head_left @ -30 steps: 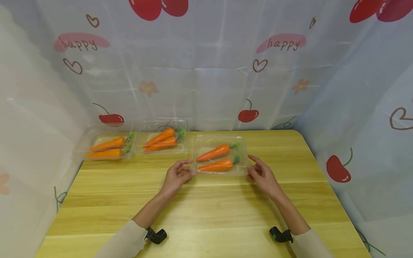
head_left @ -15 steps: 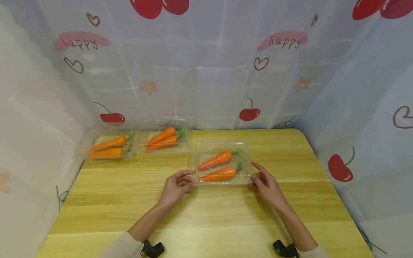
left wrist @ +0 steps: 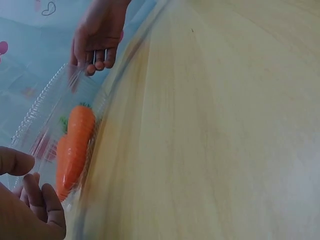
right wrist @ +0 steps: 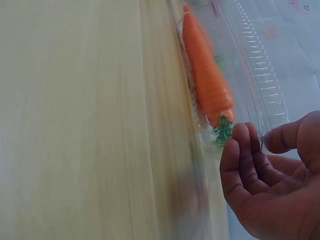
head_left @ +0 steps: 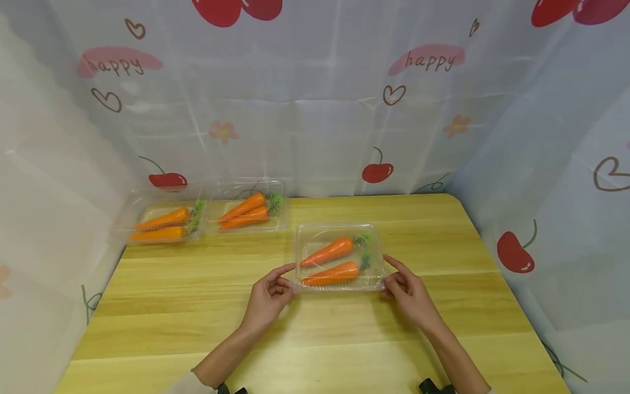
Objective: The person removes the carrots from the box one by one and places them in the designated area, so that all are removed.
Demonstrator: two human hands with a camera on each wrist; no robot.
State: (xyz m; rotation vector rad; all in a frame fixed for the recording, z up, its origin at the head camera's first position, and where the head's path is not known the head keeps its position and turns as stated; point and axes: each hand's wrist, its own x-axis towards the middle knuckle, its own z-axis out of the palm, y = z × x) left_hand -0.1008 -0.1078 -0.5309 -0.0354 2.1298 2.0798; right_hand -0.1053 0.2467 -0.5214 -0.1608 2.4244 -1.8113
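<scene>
A clear plastic clamshell box (head_left: 339, 287) with two orange carrots (head_left: 331, 253) in it is held in front of me, its lid down. My left hand (head_left: 266, 300) pinches the near left corner of the rim between thumb and fingers. At the opposite end, my right hand (head_left: 414, 298) grips the near right corner; the right wrist view shows the thumb and fingertips meeting on the rim (right wrist: 261, 132). Green tops of the carrots point right. In the left wrist view the carrots (left wrist: 75, 145) show through the wall, and the left fingers (left wrist: 42, 200) curl at its end.
Two more clear boxes stand at the back left of the wooden table (head_left: 197, 306): a left box (head_left: 129, 221) and a middle box (head_left: 278, 225), each with two carrots. A printed curtain (head_left: 325, 137) hangs close behind and on both sides.
Both hands have drawn the carrot box towards me, away from the back edge of the table. The two boxes at the back left have stayed in place.
</scene>
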